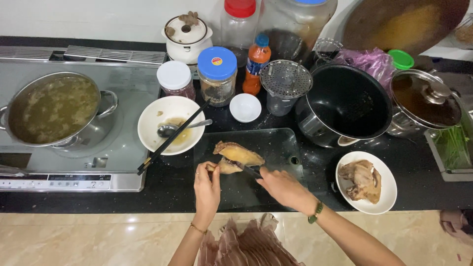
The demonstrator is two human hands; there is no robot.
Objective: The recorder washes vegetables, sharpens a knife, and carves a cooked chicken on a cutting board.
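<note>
Board's near end [246, 197] free; bowl [170, 125], black pot [345, 106] flank it

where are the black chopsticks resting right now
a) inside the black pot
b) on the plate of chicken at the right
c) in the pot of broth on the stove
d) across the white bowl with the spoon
d: the black chopsticks lie slanted across the rim of the white bowl, beside the metal spoon, their lower end sticking out toward the stove.
</note>
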